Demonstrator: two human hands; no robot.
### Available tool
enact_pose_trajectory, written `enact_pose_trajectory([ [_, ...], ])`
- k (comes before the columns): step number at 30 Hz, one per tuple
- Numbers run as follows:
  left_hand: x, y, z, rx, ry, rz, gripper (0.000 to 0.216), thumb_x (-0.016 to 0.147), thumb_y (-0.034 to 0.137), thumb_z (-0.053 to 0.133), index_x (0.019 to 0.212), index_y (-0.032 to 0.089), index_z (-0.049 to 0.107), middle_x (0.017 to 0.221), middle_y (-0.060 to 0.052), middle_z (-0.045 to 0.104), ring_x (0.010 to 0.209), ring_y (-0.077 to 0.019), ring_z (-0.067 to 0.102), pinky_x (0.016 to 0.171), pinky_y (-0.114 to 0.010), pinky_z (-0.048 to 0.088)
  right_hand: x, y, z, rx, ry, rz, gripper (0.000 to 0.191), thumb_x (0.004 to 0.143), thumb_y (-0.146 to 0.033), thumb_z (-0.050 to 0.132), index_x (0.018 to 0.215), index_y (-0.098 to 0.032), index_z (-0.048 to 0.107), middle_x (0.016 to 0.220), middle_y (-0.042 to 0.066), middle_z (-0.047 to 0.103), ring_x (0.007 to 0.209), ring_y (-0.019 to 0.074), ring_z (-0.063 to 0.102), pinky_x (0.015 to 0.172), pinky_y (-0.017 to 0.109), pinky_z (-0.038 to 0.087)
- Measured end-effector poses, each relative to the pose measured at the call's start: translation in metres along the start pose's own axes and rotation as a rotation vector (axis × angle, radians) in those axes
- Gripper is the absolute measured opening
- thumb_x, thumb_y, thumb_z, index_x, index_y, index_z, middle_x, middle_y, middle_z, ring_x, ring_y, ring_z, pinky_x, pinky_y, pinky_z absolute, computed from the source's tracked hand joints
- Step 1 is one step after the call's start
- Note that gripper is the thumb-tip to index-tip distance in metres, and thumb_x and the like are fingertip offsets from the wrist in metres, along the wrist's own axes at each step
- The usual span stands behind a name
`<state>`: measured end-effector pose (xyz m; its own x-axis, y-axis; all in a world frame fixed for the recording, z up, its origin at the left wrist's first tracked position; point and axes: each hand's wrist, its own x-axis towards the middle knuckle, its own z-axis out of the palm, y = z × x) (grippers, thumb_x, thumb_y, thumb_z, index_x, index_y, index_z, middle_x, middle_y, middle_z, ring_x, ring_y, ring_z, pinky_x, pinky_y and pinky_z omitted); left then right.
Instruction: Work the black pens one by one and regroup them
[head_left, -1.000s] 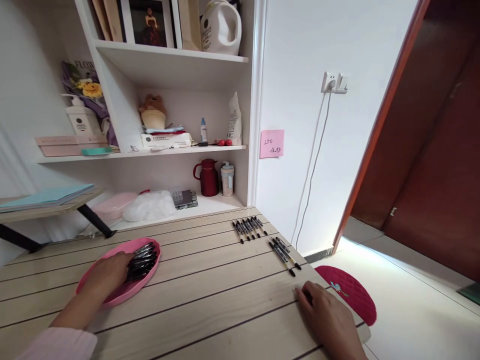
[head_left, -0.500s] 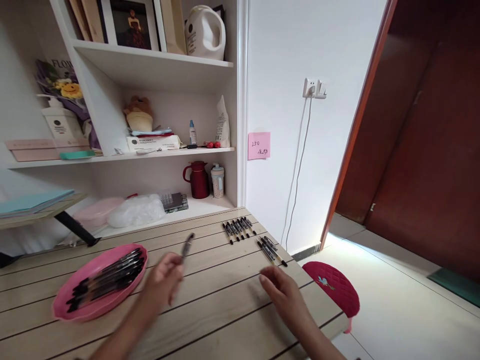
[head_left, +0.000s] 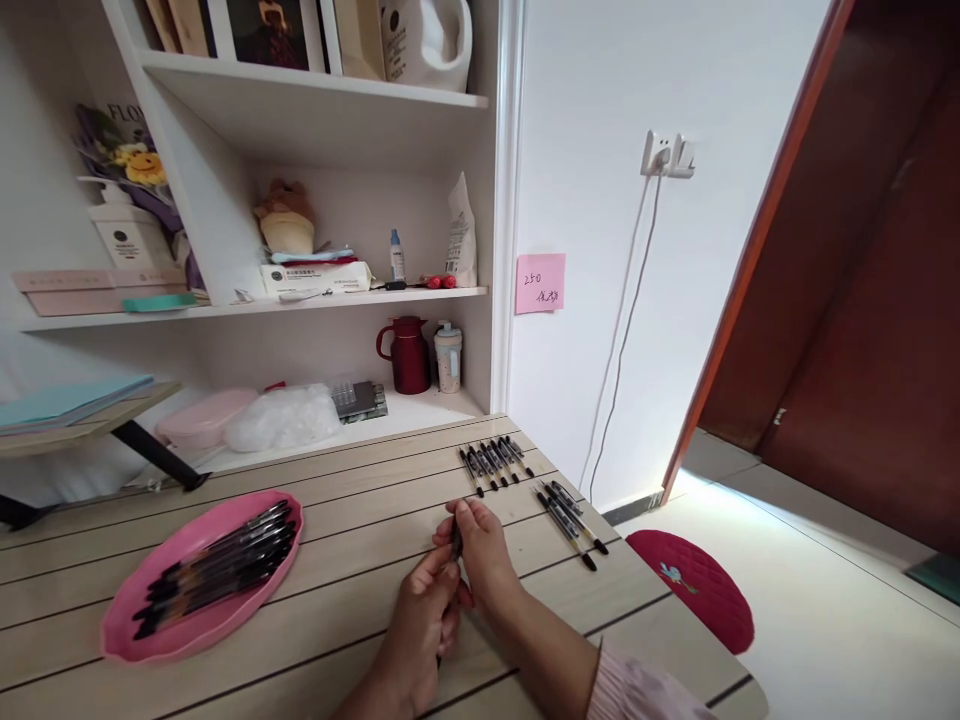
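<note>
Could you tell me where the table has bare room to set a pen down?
Free: between the tray and the left hand, and right of the right hand; both grip a pen. Pen rows crowd the far right corner.

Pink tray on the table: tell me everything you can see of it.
The pink tray is a shallow oval dish, glossy, plastic by its look, with a low raised rim. It lies flat on the left of the slatted wooden table. It holds a heap of dark pens lying roughly parallel along its length. Only the table and those pens touch it. The left hand and right hand are off to its right, together gripping one pen.
</note>
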<state>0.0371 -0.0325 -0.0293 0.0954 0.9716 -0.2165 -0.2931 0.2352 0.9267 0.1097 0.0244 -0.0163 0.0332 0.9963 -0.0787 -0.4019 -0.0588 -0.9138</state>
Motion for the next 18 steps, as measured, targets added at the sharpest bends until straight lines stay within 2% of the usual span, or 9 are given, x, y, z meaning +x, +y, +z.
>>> enact_pose_trajectory([
  [3,-0.001,-0.002,-0.001,0.027,-0.055,-0.018,0.053,0.069,0.044,0.059,0.114,0.019,0.047,0.057,0.006,0.049,0.03,-0.0006,0.023,0.031,-0.017,0.011,0.012,-0.009,-0.01,0.12,0.031,-0.083,0.034,0.067,-0.049,0.055,0.079,-0.017,0.05,0.054,-0.003,0.056,0.048,0.0106,0.054,0.047,0.022,0.043],
  [6,-0.002,-0.003,-0.002,0.028,-0.052,-0.019,0.052,0.07,0.046,0.056,0.113,0.018,0.048,0.056,0.007,0.048,0.029,-0.0007,0.022,0.03,-0.017,0.012,0.022,-0.022,-0.022,0.232,0.082,-0.129,0.034,0.066,-0.048,0.057,0.081,-0.018,0.05,0.059,-0.002,0.058,0.052,0.0098,0.055,0.056,0.025,0.046],
  [8,-0.001,-0.004,-0.003,0.015,-0.052,-0.005,0.049,0.072,0.046,0.054,0.112,0.018,0.048,0.055,0.007,0.047,0.029,-0.0009,0.023,0.03,-0.017,0.014,0.024,-0.027,-0.028,0.278,0.106,-0.117,0.032,0.066,-0.046,0.058,0.081,-0.019,0.05,0.063,-0.002,0.058,0.053,0.0092,0.055,0.055,0.024,0.045],
  [10,-0.001,-0.004,-0.004,0.002,-0.055,0.017,0.045,0.072,0.044,0.055,0.109,0.018,0.048,0.055,0.007,0.047,0.03,-0.0013,0.025,0.03,-0.016,0.016,0.023,-0.028,-0.029,0.268,0.094,-0.063,0.029,0.065,-0.043,0.059,0.079,-0.019,0.05,0.062,-0.004,0.056,0.047,0.0069,0.05,0.047,0.021,0.041],
  [13,-0.001,-0.005,-0.005,-0.023,-0.042,0.071,0.04,0.072,0.041,0.056,0.105,0.019,0.049,0.059,0.006,0.049,0.033,-0.0019,0.031,0.031,-0.016,0.021,0.017,-0.024,-0.027,0.137,-0.003,0.066,0.025,0.064,-0.039,0.061,0.071,-0.018,0.05,0.05,-0.008,0.047,0.035,0.0026,0.034,0.036,0.017,0.025],
  [15,0.0,-0.005,-0.004,-0.034,-0.014,0.112,0.036,0.072,0.04,0.057,0.101,0.02,0.049,0.062,0.005,0.05,0.035,-0.0024,0.035,0.033,-0.016,0.024,0.013,-0.021,-0.024,0.016,-0.114,0.117,0.027,0.064,-0.042,0.061,0.065,-0.017,0.049,0.041,-0.01,0.038,0.031,0.0023,0.025,0.034,0.018,0.016],
  [18,0.001,-0.005,-0.004,-0.013,0.033,0.138,0.031,0.072,0.037,0.057,0.096,0.02,0.049,0.063,0.005,0.05,0.038,-0.0027,0.036,0.034,-0.015,0.025,0.007,-0.019,-0.02,-0.124,-0.243,0.086,0.033,0.061,-0.046,0.064,0.061,-0.016,0.05,0.036,-0.01,0.032,0.032,0.0029,0.022,0.035,0.02,0.013],
])
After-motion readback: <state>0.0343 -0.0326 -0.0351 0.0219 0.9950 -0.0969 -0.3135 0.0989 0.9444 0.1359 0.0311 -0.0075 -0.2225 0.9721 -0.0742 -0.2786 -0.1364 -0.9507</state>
